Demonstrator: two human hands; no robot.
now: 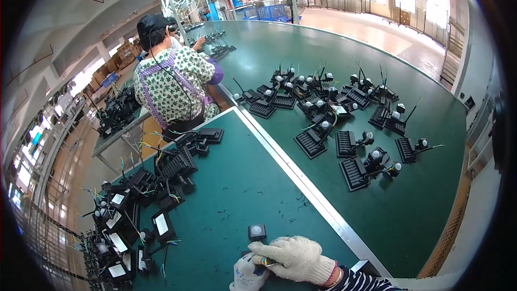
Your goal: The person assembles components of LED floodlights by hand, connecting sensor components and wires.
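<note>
Both my hands wear pale gloves and meet at the bottom centre, over the green table. My right hand (296,258) is closed around some coloured wires (264,261), with its fingers bent toward the left. Below and left of it, my left hand (249,274) is closed against the same dark part, most of which the gloves hide. Just above the fingers is a black sensor head (257,231) with a white dome. Whether it is joined to the part in my hands cannot be made out.
Black finned lamps with wires (177,164) lie piled at the left. More lamps with sensors (353,172) stand on the green surface (409,210) beyond a metal rail (301,175). A co-worker (172,75) sits ahead at the left. Small black scraps (253,191) lie scattered ahead.
</note>
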